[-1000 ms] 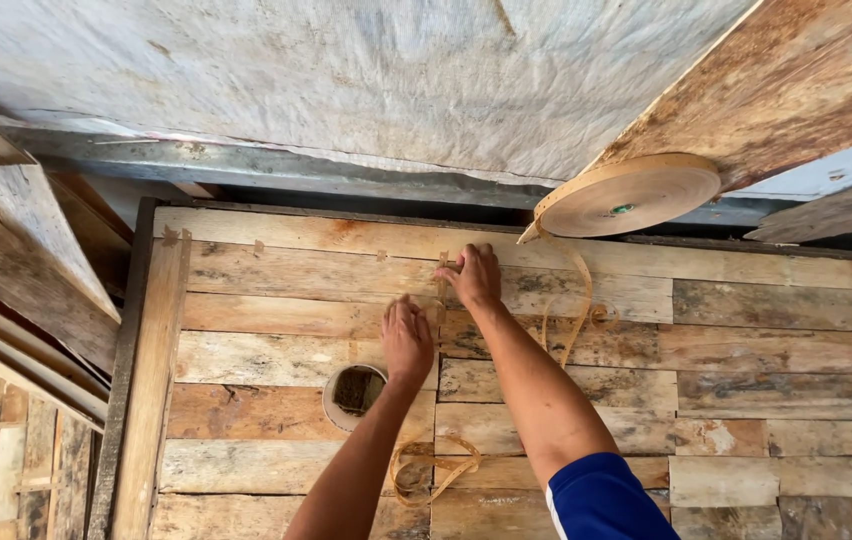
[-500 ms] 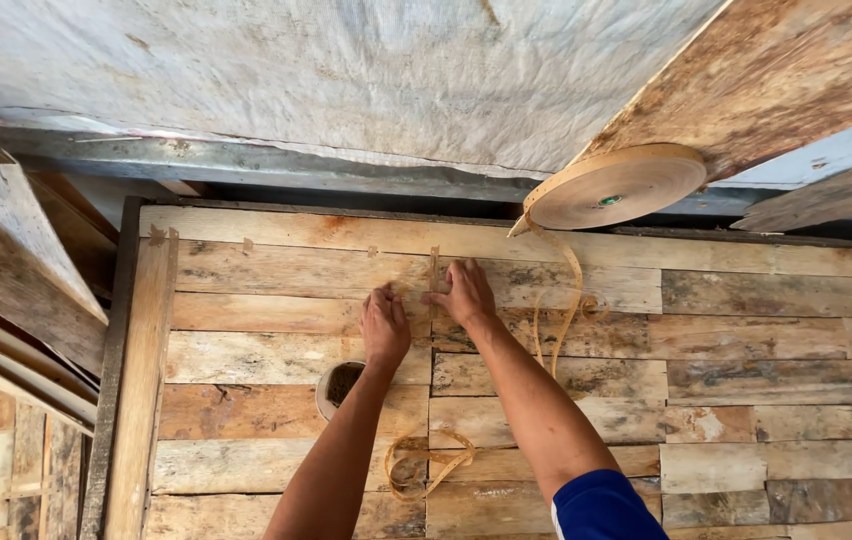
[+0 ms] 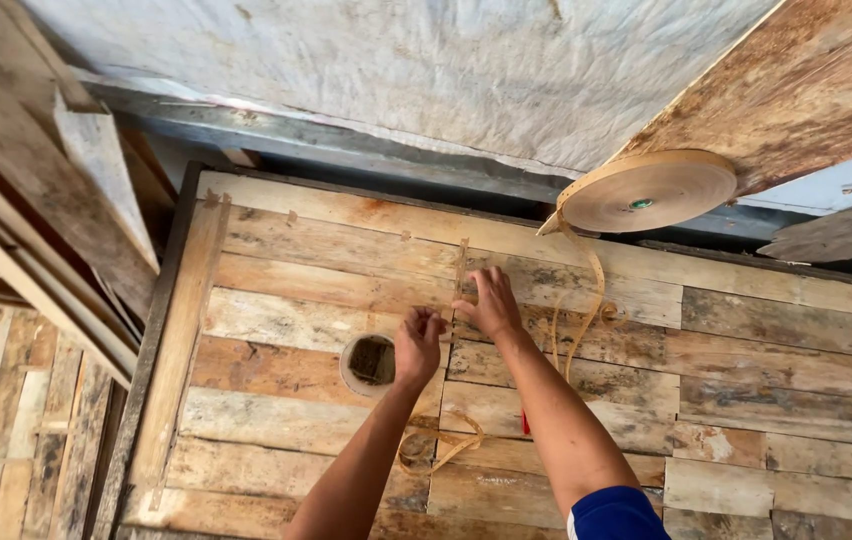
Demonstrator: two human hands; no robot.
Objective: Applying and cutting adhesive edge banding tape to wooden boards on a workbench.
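A panel of weathered planks (image 3: 326, 300) is seen below. A thin tan strip (image 3: 462, 262), its long axis running away up the panel, is pressed flat by the spread right hand (image 3: 491, 303); the left hand (image 3: 416, 345), nearer, is pinched closed on it below.

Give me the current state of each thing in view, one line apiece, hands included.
Left hand: fingers curled, resting on the plank panel beside the small roll.
Right hand: flat, pressing a thin strip against the panel.
Plank panel: lying flat, boards joined.
Large banding roll: partly unwound, its tail trailing down over the panel.
Small roll: lying flat on the panel, hollow centre up.
Loose banding loops: slack, curled between the forearms.
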